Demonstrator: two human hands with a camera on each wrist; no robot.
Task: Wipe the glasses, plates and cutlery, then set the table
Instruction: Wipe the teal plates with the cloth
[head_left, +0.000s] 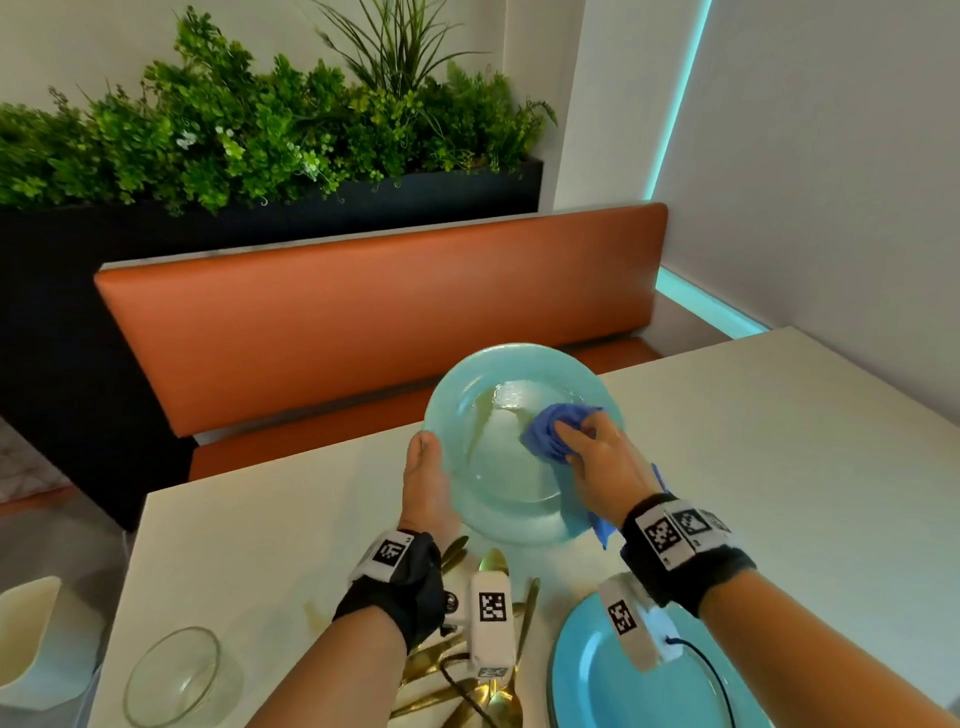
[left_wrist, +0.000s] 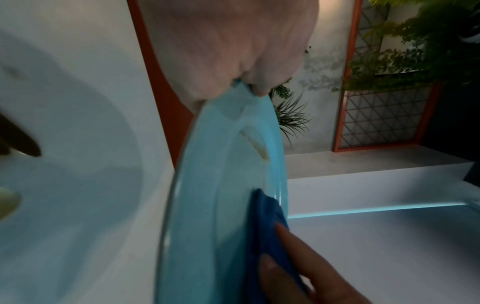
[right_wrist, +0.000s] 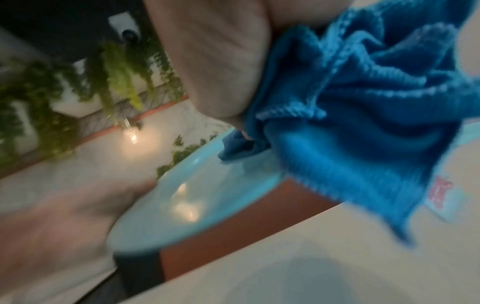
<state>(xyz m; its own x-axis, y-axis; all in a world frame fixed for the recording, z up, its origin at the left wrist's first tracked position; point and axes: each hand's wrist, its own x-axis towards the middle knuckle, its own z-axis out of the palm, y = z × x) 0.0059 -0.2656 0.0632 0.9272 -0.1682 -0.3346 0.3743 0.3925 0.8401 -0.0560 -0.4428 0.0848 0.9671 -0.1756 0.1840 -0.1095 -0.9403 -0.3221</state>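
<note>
A light turquoise plate (head_left: 488, 467) is held tilted above the white table (head_left: 753, 441). My left hand (head_left: 423, 483) grips its left rim, thumb on the face, and the left wrist view shows that rim (left_wrist: 226, 164) pinched under the thumb. My right hand (head_left: 592, 457) holds a bunched blue cloth (head_left: 550, 431) and presses it on the right part of the plate's face. In the blurred right wrist view the cloth (right_wrist: 350, 123) hangs from the palm over the plate (right_wrist: 197, 195). A second, deeper blue plate (head_left: 587, 675) lies on the table under my right forearm.
Gold cutlery (head_left: 452, 670) lies in a loose pile near the front edge between my forearms. A clear glass bowl (head_left: 174, 675) stands at the front left. An orange bench back (head_left: 374, 312) and a dark planter (head_left: 260, 124) rise behind the table.
</note>
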